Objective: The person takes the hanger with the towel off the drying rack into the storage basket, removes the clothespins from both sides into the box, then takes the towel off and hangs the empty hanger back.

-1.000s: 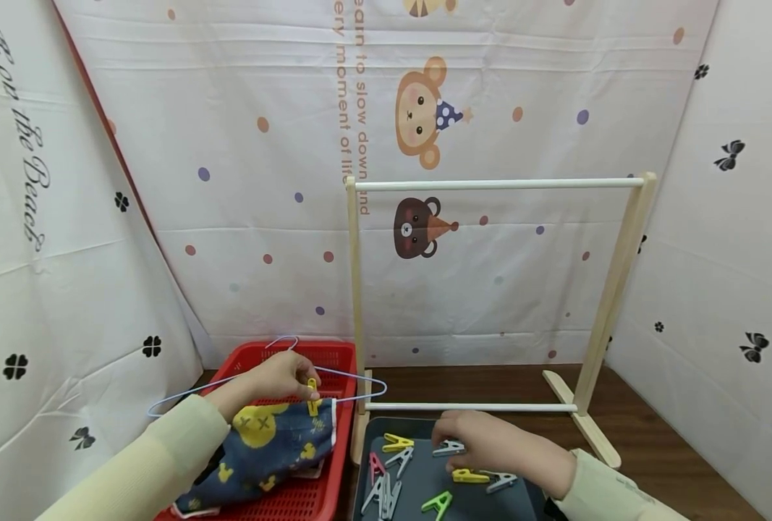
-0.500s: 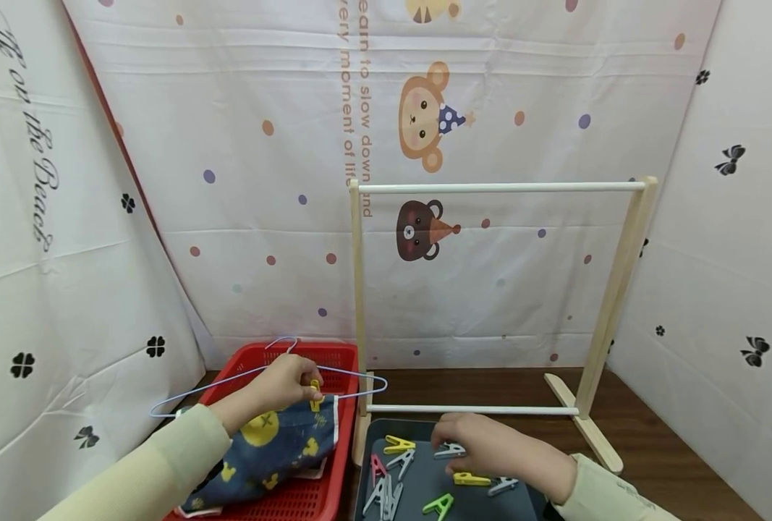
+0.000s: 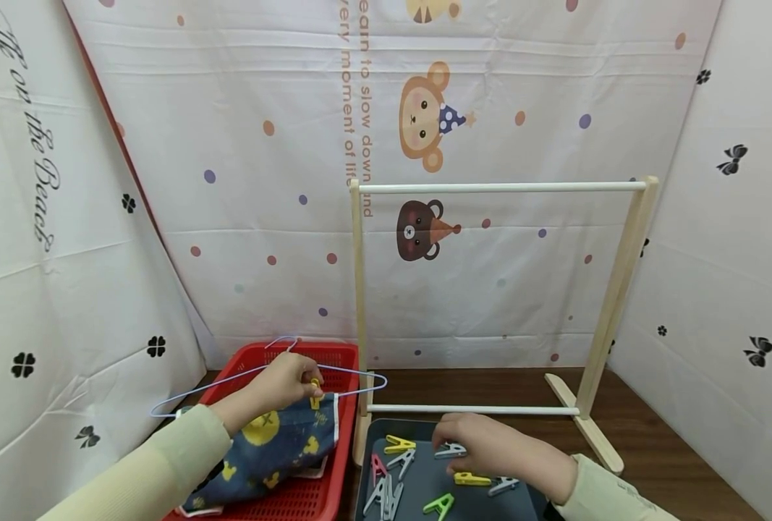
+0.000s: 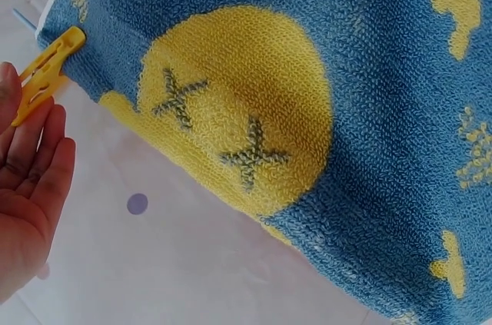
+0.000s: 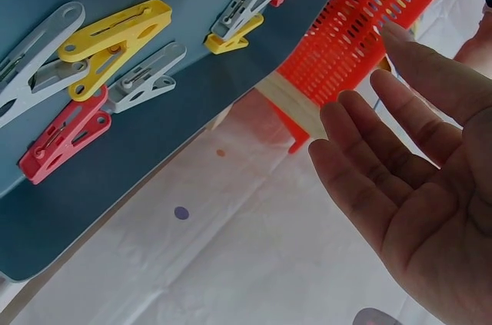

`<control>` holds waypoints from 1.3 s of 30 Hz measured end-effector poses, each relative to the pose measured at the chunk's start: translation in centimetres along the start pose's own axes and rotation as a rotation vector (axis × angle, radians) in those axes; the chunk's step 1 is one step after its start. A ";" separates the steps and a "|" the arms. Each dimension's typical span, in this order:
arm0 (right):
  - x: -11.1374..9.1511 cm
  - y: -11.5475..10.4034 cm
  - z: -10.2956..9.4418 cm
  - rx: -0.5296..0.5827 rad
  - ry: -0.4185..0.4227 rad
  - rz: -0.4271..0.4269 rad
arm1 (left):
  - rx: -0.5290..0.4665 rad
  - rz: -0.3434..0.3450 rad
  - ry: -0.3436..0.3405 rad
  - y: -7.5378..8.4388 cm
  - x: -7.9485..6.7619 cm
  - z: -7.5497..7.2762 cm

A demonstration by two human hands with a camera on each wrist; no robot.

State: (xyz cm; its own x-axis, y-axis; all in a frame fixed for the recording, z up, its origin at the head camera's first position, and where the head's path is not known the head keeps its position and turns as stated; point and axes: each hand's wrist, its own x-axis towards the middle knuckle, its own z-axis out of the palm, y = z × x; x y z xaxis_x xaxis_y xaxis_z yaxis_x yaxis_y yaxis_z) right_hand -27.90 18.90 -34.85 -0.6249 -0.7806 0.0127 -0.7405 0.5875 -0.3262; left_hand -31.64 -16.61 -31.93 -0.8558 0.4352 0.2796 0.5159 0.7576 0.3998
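My left hand point(image 3: 288, 382) pinches a yellow clothespin point(image 3: 315, 394) between thumb and fingers. In the left wrist view that clothespin point(image 4: 50, 71) bites the edge of a blue towel point(image 4: 384, 110) with yellow figures. The towel point(image 3: 294, 438) hangs folded over a light blue wire hanger point(image 3: 353, 374), above the red basket point(image 3: 343, 434). My right hand point(image 3: 483, 441) hovers over a dark grey tray point(image 3: 477, 503), fingers loosely bent and holding nothing. Closest to its fingertips lies a grey clothespin point(image 3: 449, 451). The right wrist view shows the same hand point(image 5: 415, 187) with its palm bare.
Several clothespins lie in the tray, among them a green one point(image 3: 439, 505), a pink one point(image 3: 377, 467) and a yellow one point(image 3: 472, 479). Behind the tray stands a wooden rack with a white top bar point(image 3: 499, 188). Its left post point(image 3: 359, 289) rises beside the basket.
The head view has shifted slightly. Both hands keep nearly the same place, the left on the yellow clothespin, the right over the tray.
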 end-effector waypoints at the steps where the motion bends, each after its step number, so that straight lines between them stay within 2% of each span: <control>1: 0.0 0.0 0.0 -0.002 0.002 -0.001 | 0.001 0.003 0.006 0.0 0.0 0.0; 9: -0.1 0.2 0.0 -0.005 0.008 0.007 | 0.004 -0.011 0.082 0.0 -0.2 -0.2; 17: -0.1 0.2 0.1 0.020 0.001 0.015 | 0.000 -0.026 0.116 0.1 -0.3 -0.7; 27: 0.0 -0.1 -0.5 -0.015 0.020 0.025 | 0.031 -0.063 0.137 0.8 -0.1 -1.7; 32: -0.2 -0.3 -1.2 -0.009 0.065 0.008 | 0.022 -0.081 0.138 1.3 -0.3 -2.1; 39: -0.3 -0.6 -2.1 -0.040 0.201 -0.003 | 0.009 -0.059 0.143 2.5 -0.5 -2.5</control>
State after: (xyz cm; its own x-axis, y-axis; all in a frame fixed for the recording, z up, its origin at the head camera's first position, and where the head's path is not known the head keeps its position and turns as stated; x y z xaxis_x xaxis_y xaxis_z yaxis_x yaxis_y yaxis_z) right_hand -27.81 19.27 -32.67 -0.6563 -0.7266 0.2031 -0.7493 0.5961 -0.2885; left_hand -29.87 -16.13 -28.93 -0.8704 0.3165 0.3772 0.4637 0.7845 0.4117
